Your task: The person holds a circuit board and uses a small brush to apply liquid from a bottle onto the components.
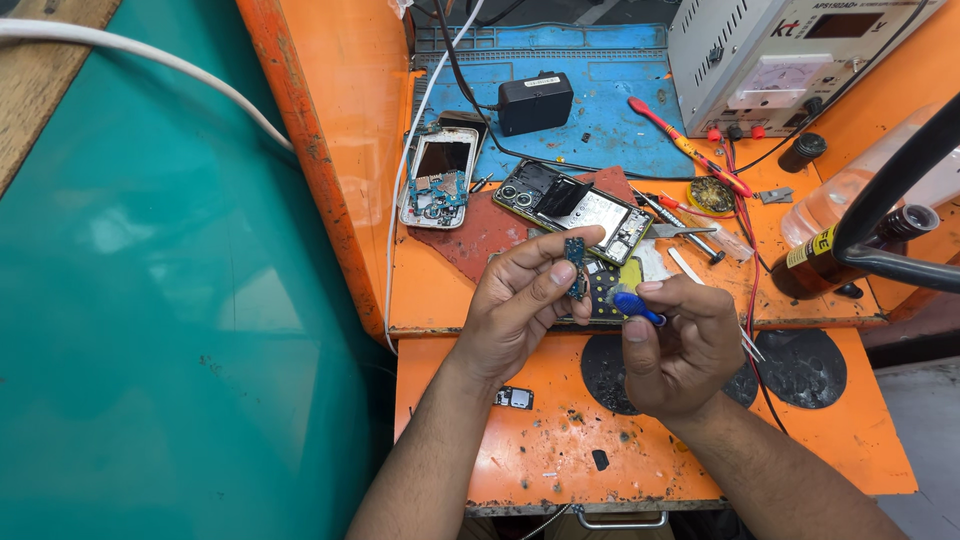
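Pinched upright in left hand (520, 300) fingertips — small blue circuit board (575, 250), just in front of the opened yellow phone (572, 208) on the orange tabletop (560, 450). Light, stiff, fragile; best held by bare edges, off the components. Right of the board, right hand (680, 345) closed on a blue-handled tool (636, 306).

Worn orange-painted workbench top (560, 455) is showing scratched, chipped, grimy paint; blue rubbery matt mat (620, 110) is looking dusty; small blue circuit board (575, 250) is looking matt; blue plastic-handled tool (637, 306) is shining glossy.
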